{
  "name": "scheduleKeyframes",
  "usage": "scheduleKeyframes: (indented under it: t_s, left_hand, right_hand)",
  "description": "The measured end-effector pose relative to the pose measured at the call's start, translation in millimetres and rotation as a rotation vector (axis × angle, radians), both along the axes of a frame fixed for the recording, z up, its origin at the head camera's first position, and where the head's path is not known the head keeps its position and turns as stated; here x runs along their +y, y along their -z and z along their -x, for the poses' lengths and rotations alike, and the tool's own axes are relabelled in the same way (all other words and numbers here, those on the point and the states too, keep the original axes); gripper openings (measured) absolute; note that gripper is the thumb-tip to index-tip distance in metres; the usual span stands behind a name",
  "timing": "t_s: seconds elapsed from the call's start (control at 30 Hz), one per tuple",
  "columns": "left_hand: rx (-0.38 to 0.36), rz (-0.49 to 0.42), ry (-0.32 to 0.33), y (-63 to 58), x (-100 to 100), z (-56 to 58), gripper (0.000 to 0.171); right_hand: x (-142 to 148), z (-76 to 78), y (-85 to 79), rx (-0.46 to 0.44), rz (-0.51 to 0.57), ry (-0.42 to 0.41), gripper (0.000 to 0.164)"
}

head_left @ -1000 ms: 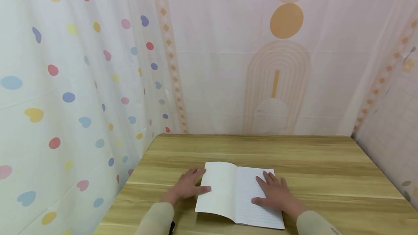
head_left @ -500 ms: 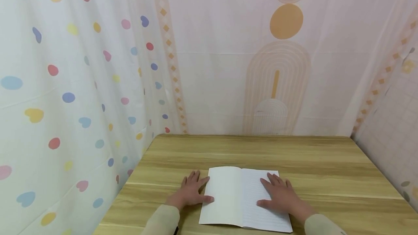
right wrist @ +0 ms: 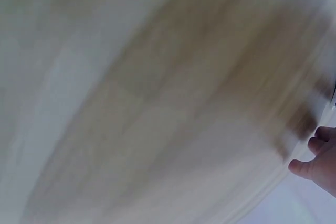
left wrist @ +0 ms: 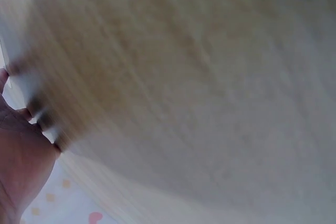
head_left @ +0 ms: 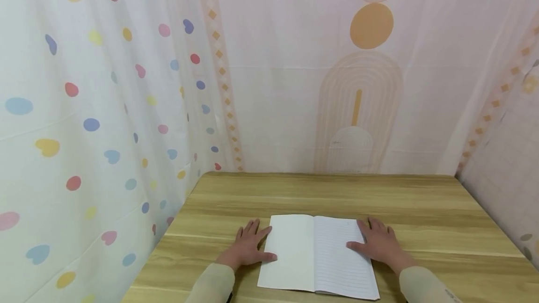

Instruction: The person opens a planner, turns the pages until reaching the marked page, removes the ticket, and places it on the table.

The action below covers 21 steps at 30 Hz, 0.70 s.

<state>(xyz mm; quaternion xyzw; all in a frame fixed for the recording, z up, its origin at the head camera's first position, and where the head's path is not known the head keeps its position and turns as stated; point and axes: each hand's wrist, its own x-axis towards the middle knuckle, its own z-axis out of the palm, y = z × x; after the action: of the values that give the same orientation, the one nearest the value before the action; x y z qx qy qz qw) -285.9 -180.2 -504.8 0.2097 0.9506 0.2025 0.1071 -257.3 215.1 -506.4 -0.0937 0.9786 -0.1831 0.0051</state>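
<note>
An open notebook (head_left: 294,261) lies on the wooden table, a blank page on the left and a lined page (head_left: 341,270) on the right. At its left edge rests my left hand (head_left: 248,246), thumb on the blank page and spread fingers on or beside the table surface. My right hand (head_left: 381,244) lies over the right edge, its thumb on the lined page and its fingers near the upper right corner. The wrist views show only part of the left hand (left wrist: 23,150) and the right hand (right wrist: 320,158), against blurred wood.
The wooden table (head_left: 337,193) reaches back to a pale curtain (head_left: 273,106) with arch prints. A dotted curtain (head_left: 126,106) hangs along the left side, and another patterned cloth (head_left: 509,162) is on the right.
The notebook has shifted slightly right and toward me, and its raised left page has flattened. The right hand has slid outward from the lined page to the right edge.
</note>
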Motion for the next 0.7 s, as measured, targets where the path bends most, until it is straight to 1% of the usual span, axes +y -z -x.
scheduleKeyframes:
  t_s: [0.13,0.4,0.7]
  left_hand:
    - [0.001,-0.003,0.002,0.2,0.0,-0.1,0.092]
    - [-0.003,-0.020,-0.001,1.0,0.3,-1.7,0.091]
    - [-0.009,-0.017,-0.008,0.6,1.0,-2.4,0.091]
  right_hand:
    - [5.3,2.0,-1.0,-0.029,0.024,0.023,0.092]
    - [6.2,4.2,1.7,-0.022,-0.017,0.022,0.093]
    - [4.0,1.8,-2.2,-0.028,-0.040,0.018,0.089]
